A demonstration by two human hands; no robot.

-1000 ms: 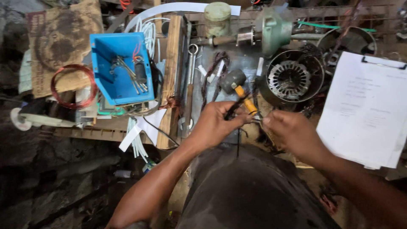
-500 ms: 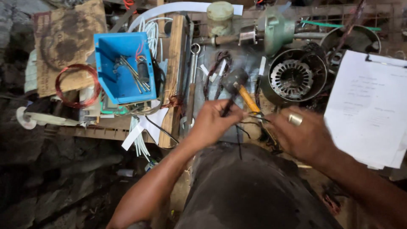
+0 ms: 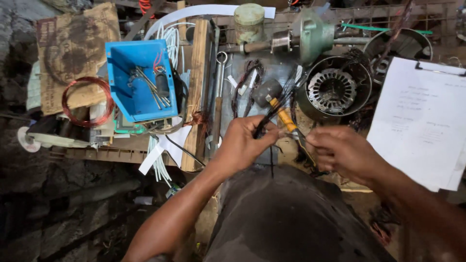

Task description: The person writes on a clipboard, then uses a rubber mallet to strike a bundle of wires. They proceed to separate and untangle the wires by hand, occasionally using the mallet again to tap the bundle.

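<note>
My left hand (image 3: pixel 245 142) grips a bundle of thin black strips (image 3: pixel 275 107) that fans upward over the bench. My right hand (image 3: pixel 340 151) is closed just to the right of it, fingertips pinched near the bundle's base; what it pinches is too small to make out. Behind the hands lies a hammer with a yellow handle (image 3: pixel 277 104). A round motor stator in a black housing (image 3: pixel 334 90) sits just beyond my right hand.
A blue bin of tools (image 3: pixel 138 80) stands at left, beside a coil of copper wire (image 3: pixel 87 102) and a wooden plank (image 3: pixel 198 92). A clipboard with white paper (image 3: pixel 420 119) lies at right. A green motor with shaft (image 3: pixel 310 39) and a jar (image 3: pixel 248 22) are at the back.
The view has shifted slightly. My left hand keeps its hold on the black bundle, while my right hand has drawn a little nearer to it.
</note>
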